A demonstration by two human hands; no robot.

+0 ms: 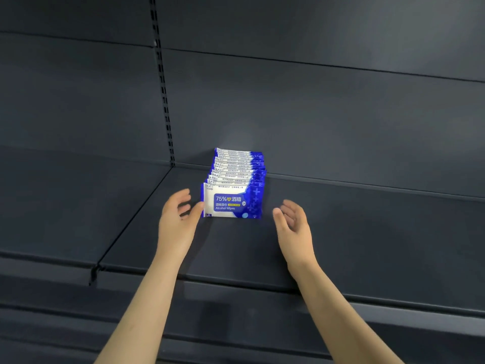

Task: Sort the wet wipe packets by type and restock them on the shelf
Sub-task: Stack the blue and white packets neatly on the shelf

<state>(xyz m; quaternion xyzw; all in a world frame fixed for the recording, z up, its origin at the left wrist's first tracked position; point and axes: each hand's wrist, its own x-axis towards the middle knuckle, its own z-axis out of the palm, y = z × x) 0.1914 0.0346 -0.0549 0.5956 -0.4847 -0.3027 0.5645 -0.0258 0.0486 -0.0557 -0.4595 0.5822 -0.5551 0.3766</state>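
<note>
A row of several blue-and-white alcohol wipe packets (233,190) stands upright on the dark shelf board (341,232), one behind the other toward the back panel. The front packet faces me with its label showing. My left hand (178,214) is just left of the row, fingers loosely spread, its thumb touching the front packet's left edge. My right hand (294,222) hovers a little to the right of the row, palm turned inward, fingers relaxed, a small gap between it and the packets. Neither hand holds anything.
A slotted upright rail (164,101) runs down the back panel left of the packets. A seam (131,219) divides this shelf board from the neighbouring board on the left. The shelf's front lip (236,285) lies below my forearms, with a lower shelf beneath.
</note>
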